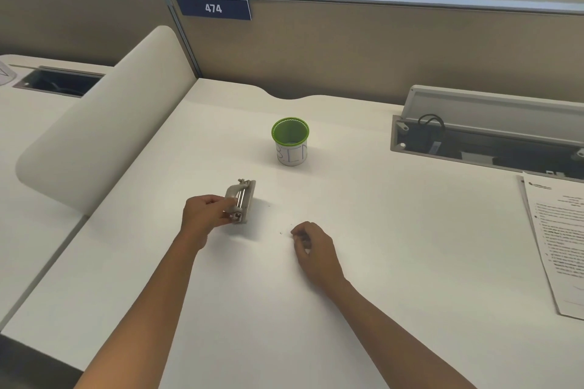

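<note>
From the head view, the left hand (pixel 205 213) grips a small metal hole punch (pixel 241 199) by its near end, fingers and thumb curled round it. The punch stands tipped up on its long edge on the white desk (pixel 379 230), just left of centre. It is probably held that way so the underside can be opened or shaken out rather than to punch anything.

The right hand (pixel 311 249) rests on the desk to the right, apart from the punch. Its fingers are curled in with the tips drawn toward the thumb, right beside a few tiny dark specks (pixel 281 233). It seems to be gathering these, but whether it pinches one I cannot tell.

Further back stands a green-rimmed cup (pixel 290 142), upright with its mouth open. It is lettered like a bin, so it looks like the likely place for the scraps. A stack of printed papers (pixel 556 230) lies at the right edge, well apart.
</note>
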Available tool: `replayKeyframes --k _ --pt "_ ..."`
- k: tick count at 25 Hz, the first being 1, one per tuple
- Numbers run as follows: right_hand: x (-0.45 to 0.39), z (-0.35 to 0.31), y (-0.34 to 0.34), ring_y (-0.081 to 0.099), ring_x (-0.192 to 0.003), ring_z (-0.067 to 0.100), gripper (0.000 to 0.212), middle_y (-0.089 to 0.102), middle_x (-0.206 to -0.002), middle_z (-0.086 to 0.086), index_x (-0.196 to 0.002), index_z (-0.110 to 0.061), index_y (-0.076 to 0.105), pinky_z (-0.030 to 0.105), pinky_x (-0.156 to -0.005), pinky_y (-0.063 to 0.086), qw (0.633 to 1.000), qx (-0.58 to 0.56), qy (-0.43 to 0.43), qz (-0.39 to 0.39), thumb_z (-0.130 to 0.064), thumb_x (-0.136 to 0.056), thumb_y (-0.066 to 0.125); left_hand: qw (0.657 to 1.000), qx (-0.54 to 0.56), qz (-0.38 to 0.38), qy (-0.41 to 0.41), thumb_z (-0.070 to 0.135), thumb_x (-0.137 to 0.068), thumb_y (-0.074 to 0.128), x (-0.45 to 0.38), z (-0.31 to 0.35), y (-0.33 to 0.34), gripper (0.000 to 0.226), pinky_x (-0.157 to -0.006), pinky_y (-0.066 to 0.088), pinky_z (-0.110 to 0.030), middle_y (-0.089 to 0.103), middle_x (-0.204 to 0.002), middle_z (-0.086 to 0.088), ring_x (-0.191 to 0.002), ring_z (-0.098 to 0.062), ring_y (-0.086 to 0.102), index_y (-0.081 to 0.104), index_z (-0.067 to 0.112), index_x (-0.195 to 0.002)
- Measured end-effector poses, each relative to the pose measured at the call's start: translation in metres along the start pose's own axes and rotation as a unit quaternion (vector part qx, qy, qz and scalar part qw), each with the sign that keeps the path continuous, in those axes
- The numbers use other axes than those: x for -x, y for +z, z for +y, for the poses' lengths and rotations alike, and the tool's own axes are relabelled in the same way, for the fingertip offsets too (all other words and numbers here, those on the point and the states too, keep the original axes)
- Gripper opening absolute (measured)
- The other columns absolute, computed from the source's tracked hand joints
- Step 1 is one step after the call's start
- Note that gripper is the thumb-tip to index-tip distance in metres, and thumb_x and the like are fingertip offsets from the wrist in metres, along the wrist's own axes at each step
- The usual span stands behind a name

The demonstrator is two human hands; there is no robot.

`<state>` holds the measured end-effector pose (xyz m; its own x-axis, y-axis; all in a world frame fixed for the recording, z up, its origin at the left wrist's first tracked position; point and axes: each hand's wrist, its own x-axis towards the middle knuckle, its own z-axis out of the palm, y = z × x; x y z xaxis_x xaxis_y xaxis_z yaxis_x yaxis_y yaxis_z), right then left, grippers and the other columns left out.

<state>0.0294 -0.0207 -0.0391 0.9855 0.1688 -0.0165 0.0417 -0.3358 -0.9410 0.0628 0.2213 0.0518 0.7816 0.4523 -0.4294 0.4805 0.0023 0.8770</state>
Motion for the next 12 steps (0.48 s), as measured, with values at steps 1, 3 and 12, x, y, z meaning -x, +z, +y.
replayKeyframes --k 1,3,12 --pt "0.0 0.0 0.0 0.065 -0.093 0.009 0.013 0.067 -0.1 -0.011 -0.099 -0.015 0.063 0.021 -0.079 0.054 1.0 0.001 -0.001 -0.001 -0.007 -0.095 0.053 1.0 -0.012 0.014 -0.009 0.005 -0.076 0.076 -0.002 0.001 -0.001 0.02 -0.076 0.064 -0.04 0.075 -0.084 -0.022 -0.065 -0.027 0.075 0.071 -0.011 -0.087" --pt "0.001 0.0 0.0 0.065 -0.092 0.009 0.014 0.066 -0.099 -0.011 -0.099 -0.015 0.063 0.02 -0.079 0.053 1.0 0.006 -0.002 0.001 -0.007 -0.095 0.053 0.997 -0.059 0.047 -0.017 0.01 -0.07 0.078 -0.008 0.004 -0.007 0.021 -0.08 0.063 -0.042 0.077 -0.082 -0.018 -0.064 -0.029 0.076 0.073 -0.005 -0.083" --pt "0.006 -0.003 -0.001 0.064 -0.086 0.011 0.015 0.065 -0.097 -0.015 -0.101 -0.02 0.06 0.019 -0.073 0.051 0.999 0.024 0.003 0.03 -0.009 -0.096 0.051 0.947 -0.281 0.141 0.068 0.02 -0.07 0.077 -0.005 0.001 -0.012 0.013 -0.058 0.044 -0.028 0.074 -0.075 -0.008 -0.074 -0.028 0.067 0.074 0.009 -0.076"
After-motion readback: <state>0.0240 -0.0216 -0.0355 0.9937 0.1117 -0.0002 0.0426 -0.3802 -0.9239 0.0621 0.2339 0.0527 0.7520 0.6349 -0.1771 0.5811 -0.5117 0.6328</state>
